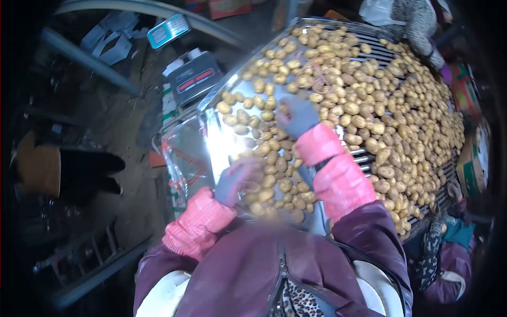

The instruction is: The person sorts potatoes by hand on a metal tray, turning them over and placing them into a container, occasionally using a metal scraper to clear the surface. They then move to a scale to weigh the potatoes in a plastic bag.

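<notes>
A metal sorting table (211,137) slopes away from me, covered with several small yellow potatoes (369,100). My left hand (236,179), in a grey glove with a pink sleeve cover, rests among potatoes at the near left edge of the table; it is blurred. My right hand (298,116), gloved the same way, reaches farther up the table and touches potatoes there. Whether either hand grips a potato is not visible.
A weighing scale (193,79) stands left of the table, with a clear plastic bag (182,158) hanging under the table's edge. Another person's gloved hand (457,230) is at the right side, and a patterned sleeve (417,26) at the far end. Cardboard boxes (472,158) line the right.
</notes>
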Demonstrator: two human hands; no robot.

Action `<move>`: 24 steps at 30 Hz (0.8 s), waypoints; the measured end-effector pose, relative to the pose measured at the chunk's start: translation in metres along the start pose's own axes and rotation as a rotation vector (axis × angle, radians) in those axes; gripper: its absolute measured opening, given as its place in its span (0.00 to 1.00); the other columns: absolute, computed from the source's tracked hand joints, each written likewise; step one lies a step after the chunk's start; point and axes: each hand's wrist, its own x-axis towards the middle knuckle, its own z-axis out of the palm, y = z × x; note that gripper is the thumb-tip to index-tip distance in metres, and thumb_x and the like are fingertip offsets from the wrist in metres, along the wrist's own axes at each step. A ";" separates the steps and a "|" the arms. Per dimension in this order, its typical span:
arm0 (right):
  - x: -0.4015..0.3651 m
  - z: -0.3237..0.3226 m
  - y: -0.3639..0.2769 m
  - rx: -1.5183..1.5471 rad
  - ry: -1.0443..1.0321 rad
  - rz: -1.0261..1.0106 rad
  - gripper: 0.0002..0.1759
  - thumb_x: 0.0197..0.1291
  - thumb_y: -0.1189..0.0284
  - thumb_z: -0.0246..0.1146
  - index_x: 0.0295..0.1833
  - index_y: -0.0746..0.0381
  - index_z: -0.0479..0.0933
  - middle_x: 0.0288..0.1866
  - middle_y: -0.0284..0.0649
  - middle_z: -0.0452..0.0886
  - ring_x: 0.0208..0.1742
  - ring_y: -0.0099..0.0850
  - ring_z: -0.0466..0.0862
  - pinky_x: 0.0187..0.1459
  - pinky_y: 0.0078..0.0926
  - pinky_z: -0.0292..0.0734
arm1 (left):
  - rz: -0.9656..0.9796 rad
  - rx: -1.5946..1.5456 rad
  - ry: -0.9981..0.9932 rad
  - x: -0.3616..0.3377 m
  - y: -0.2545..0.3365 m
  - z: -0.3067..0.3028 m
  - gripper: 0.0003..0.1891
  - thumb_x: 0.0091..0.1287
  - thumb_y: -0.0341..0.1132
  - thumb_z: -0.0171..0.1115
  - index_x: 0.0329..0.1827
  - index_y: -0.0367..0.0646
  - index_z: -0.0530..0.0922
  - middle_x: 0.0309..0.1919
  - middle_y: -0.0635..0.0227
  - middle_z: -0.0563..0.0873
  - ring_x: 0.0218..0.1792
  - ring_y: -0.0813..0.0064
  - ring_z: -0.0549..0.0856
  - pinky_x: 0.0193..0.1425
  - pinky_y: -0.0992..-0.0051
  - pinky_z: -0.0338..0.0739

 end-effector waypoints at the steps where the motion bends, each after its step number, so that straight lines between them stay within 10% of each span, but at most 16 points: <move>1: -0.014 -0.017 -0.030 0.084 -0.148 0.021 0.20 0.58 0.59 0.65 0.54 0.58 0.81 0.45 0.47 0.84 0.48 0.49 0.83 0.50 0.42 0.79 | -0.043 -0.168 -0.047 0.005 -0.001 -0.001 0.21 0.73 0.50 0.59 0.60 0.45 0.79 0.52 0.67 0.85 0.52 0.69 0.85 0.51 0.68 0.82; 7: -0.056 -0.034 -0.044 0.147 -0.103 -0.227 0.21 0.60 0.60 0.65 0.56 0.56 0.80 0.50 0.46 0.82 0.52 0.45 0.81 0.54 0.41 0.77 | -0.265 -0.399 0.044 0.015 -0.017 -0.006 0.18 0.73 0.43 0.56 0.59 0.41 0.79 0.38 0.67 0.83 0.41 0.74 0.83 0.40 0.75 0.79; 8: -0.046 -0.045 -0.035 0.091 -0.228 0.048 0.20 0.60 0.60 0.65 0.55 0.56 0.81 0.57 0.49 0.80 0.56 0.49 0.80 0.58 0.45 0.75 | -0.187 -0.389 -0.105 0.015 -0.026 -0.012 0.16 0.73 0.40 0.57 0.57 0.40 0.80 0.35 0.69 0.83 0.35 0.77 0.82 0.35 0.76 0.77; 12: -0.015 -0.061 0.044 -0.431 0.005 0.122 0.16 0.57 0.60 0.65 0.50 0.54 0.83 0.57 0.57 0.76 0.54 0.54 0.80 0.57 0.46 0.77 | 0.060 0.170 -0.029 -0.005 -0.039 -0.014 0.14 0.72 0.34 0.58 0.57 0.39 0.80 0.37 0.68 0.84 0.35 0.74 0.83 0.38 0.74 0.79; 17: 0.041 -0.060 0.141 -0.320 -0.314 0.156 0.14 0.58 0.61 0.63 0.47 0.53 0.85 0.56 0.54 0.79 0.52 0.52 0.82 0.54 0.42 0.79 | 0.549 0.910 -0.149 -0.011 -0.065 -0.031 0.16 0.69 0.30 0.61 0.59 0.39 0.80 0.36 0.62 0.86 0.36 0.62 0.86 0.39 0.66 0.81; 21: 0.076 -0.080 0.129 -0.236 -0.414 0.282 0.15 0.59 0.66 0.62 0.51 0.54 0.85 0.53 0.51 0.80 0.51 0.45 0.83 0.53 0.38 0.79 | 0.563 1.017 -0.164 -0.013 -0.059 -0.029 0.16 0.67 0.29 0.62 0.58 0.41 0.81 0.35 0.59 0.86 0.36 0.57 0.86 0.39 0.63 0.80; 24: 0.089 -0.093 0.132 0.218 0.175 0.225 0.16 0.61 0.70 0.62 0.54 0.56 0.83 0.55 0.47 0.80 0.53 0.39 0.81 0.55 0.34 0.77 | 0.628 0.970 -0.140 -0.010 -0.067 -0.031 0.15 0.67 0.29 0.62 0.57 0.41 0.81 0.35 0.58 0.86 0.35 0.57 0.86 0.39 0.64 0.80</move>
